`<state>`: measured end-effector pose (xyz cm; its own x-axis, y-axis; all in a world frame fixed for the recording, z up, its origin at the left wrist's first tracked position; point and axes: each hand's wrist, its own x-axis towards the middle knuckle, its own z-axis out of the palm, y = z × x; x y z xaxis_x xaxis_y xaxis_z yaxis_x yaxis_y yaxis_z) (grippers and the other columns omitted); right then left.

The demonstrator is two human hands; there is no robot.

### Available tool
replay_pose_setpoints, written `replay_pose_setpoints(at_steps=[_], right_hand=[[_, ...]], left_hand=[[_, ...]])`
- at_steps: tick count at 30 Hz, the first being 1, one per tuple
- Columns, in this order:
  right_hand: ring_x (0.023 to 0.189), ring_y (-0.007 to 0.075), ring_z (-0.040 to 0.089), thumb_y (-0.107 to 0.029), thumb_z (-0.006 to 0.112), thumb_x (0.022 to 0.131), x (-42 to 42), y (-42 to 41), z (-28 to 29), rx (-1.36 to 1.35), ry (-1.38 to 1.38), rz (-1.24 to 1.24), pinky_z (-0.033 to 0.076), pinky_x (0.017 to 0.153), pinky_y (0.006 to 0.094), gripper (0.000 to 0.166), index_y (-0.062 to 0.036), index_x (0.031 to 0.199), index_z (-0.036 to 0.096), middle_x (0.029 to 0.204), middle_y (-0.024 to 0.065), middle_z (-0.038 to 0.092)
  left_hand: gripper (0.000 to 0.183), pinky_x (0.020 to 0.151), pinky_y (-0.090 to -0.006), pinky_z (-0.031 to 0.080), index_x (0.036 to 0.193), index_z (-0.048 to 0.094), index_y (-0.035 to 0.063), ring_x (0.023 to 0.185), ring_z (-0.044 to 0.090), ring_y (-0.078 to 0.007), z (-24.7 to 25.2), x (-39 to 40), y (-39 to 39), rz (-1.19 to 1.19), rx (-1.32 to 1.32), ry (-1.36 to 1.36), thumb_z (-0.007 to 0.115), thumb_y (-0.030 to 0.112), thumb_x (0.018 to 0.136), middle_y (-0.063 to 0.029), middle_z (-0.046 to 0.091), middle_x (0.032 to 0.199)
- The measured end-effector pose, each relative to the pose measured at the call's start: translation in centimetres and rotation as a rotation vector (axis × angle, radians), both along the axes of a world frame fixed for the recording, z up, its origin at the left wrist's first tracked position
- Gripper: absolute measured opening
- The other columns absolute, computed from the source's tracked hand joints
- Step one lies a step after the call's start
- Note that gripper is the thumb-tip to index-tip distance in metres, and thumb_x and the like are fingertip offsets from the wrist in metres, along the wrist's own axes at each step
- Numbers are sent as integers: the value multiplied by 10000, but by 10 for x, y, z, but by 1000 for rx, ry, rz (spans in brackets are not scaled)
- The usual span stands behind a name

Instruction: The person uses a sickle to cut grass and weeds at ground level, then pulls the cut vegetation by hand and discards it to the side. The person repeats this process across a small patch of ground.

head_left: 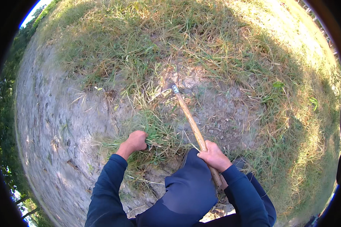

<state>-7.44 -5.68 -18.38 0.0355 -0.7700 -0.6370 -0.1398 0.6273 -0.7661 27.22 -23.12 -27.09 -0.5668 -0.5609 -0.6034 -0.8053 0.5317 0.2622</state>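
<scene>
In the head view my right hand grips the lower part of a wooden-handled weeding tool, which looks like a hand hoe or sickle. From the far end of its handle a thin metal blade reaches left, low over the soil and partly behind grass stems. The metal collar there bears writing. My left hand is closed in a fist around a tuft of green grass, left of the handle. The fingers are turned away, so the grip itself is partly hidden.
My bent knee in dark trousers rises close to the handle. Dense grass covers the ground ahead and to the right. Dry soil stretches along the left, and a patch of bare earth lies right of the tool.
</scene>
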Motion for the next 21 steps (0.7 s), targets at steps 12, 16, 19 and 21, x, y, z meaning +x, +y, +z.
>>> replay_pose_setpoints(at_steps=[12, 16, 19, 21], right_hand=[[887, 516, 681, -151, 665, 824, -73, 34, 129, 3, 740, 612, 555, 809, 575, 322, 35, 1029, 502, 854, 312, 677], [900, 534, 666, -163, 643, 839, -66, 32, 131, -15, 737, 538, 536, 827, 587, 312, 40, 1030, 502, 866, 338, 663], [904, 541, 657, -163, 632, 845, -47, 18, 111, -20, 654, 470, 533, 822, 578, 319, 50, 1037, 494, 869, 345, 657], [901, 550, 646, -155, 635, 843, -44, 20, 105, -28, 667, 429, 530, 821, 574, 321, 51, 1042, 489, 860, 349, 650]], left_hand=[[305, 807, -516, 579, 922, 747, 28, 903, 702, -441, 37, -29, 10, -92, 65, 31, 710, 144, 643, -229, 721, 875], [269, 784, -512, 585, 897, 760, 53, 897, 715, -429, 28, -15, 62, -157, 158, 4, 710, 158, 655, -225, 731, 882], [257, 781, -507, 588, 893, 764, 63, 886, 717, -425, 22, 16, 90, -113, 191, -88, 710, 177, 669, -217, 730, 865], [255, 782, -504, 590, 892, 766, 71, 880, 719, -419, 23, 49, 99, -43, 168, -134, 711, 189, 673, -213, 729, 861]])
